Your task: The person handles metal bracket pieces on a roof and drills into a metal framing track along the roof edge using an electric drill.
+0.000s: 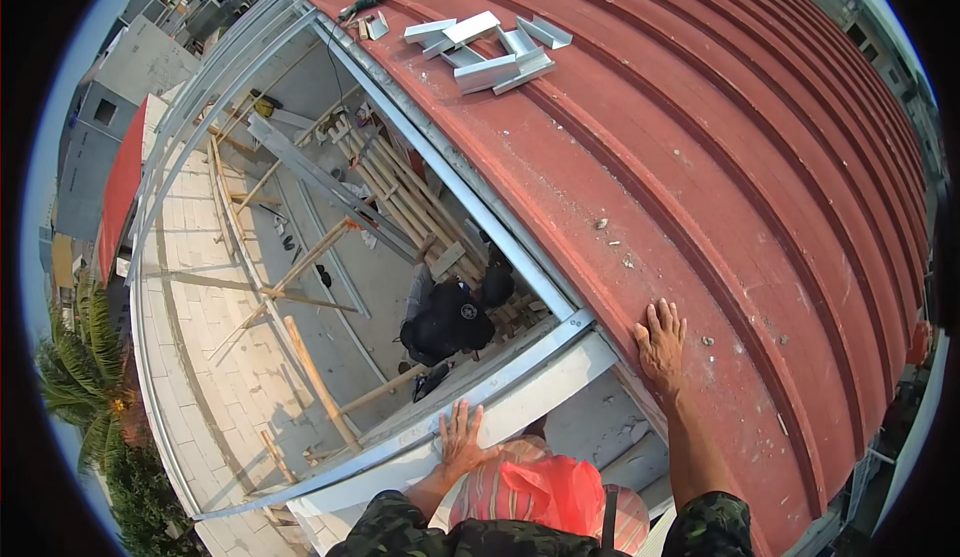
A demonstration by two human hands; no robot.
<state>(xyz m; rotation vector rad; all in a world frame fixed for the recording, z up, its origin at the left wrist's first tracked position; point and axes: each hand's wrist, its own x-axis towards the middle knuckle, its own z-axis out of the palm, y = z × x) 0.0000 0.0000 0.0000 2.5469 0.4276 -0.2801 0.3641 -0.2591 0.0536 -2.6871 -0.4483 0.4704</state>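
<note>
My left hand (462, 440) rests with its fingers spread against the galvanized metal beam (524, 362) along the near edge of the opening. My right hand (660, 347) lies open on the red ribbed metal roof (760, 257), near its edge beside the beam's corner. Below me, a red plastic bag (550, 489) shows over striped cloth at my lap. A pale ledge (583, 360) runs just inside the beam. Small bits of debris are scattered on the roof ahead of my right hand.
A person in dark clothing (450, 322) bends below among timber planks (390, 177) and bamboo poles (315, 372). Cut metal channel pieces (495, 67) and a power tool (365, 5) sit on the roof. A pale block wall (190, 357) with curved metal rails curves along the left, beside trees.
</note>
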